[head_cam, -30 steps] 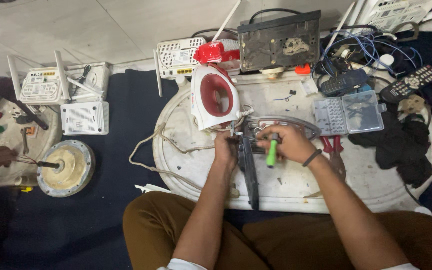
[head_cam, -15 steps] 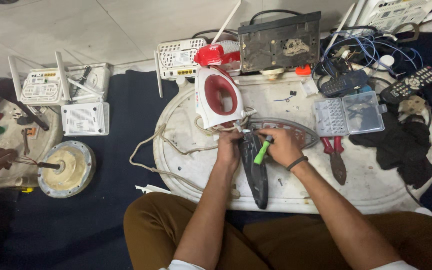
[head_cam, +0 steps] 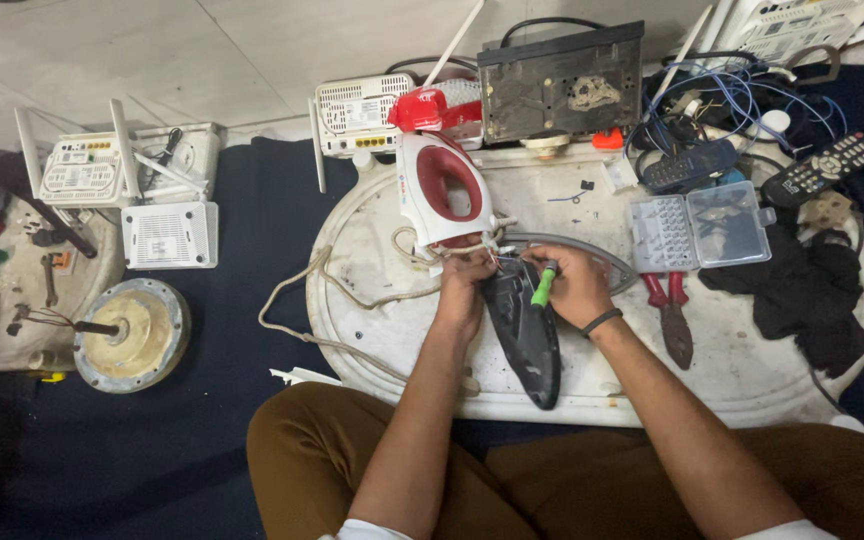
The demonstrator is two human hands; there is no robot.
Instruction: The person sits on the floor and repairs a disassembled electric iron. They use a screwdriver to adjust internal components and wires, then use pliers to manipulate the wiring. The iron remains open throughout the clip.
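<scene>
Green screwdriver [head_cam: 544, 287] clamped in right hand [head_cam: 578, 285], left hand [head_cam: 464, 287] gripped wires, black soleplate [head_cam: 527, 330] between them, iron [head_cam: 442, 190] at twelve o'clock.

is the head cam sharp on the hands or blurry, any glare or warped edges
Head view: both hands, left and right, look sharp around the green-handled screwdriver and the dark iron soleplate; light is soft and even with faint shadows; no strong glare on the white oval tray; wide-angle bending shows towards the frame edges.
</scene>
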